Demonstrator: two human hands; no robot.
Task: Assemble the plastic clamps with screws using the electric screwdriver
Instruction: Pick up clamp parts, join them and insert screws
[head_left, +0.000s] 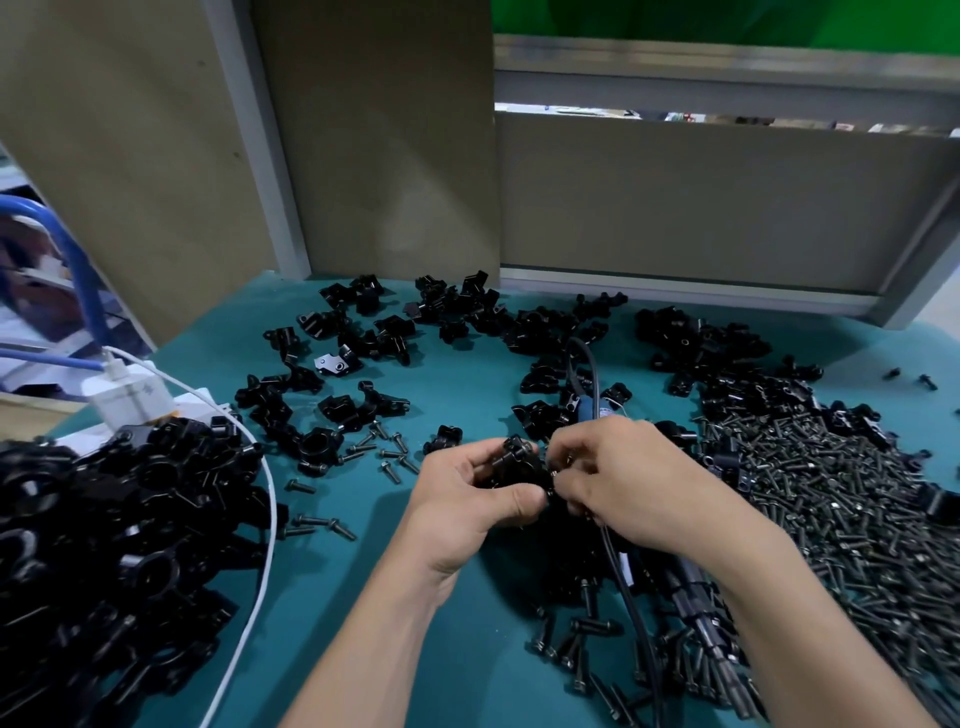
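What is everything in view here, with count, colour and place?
clamp: one, black, in the left hand
loose clamps: many, black, scattered across the table's back
clamp pile: one, black, near left
screw heap: one, dark grey, right
loose screws: several, dark, centre
screwdriver: one, dark, under the right forearm
charger: one, white, left, with white cable
table: one, teal
left hand: grips the clamp
right hand: pinches a screw at the clamp
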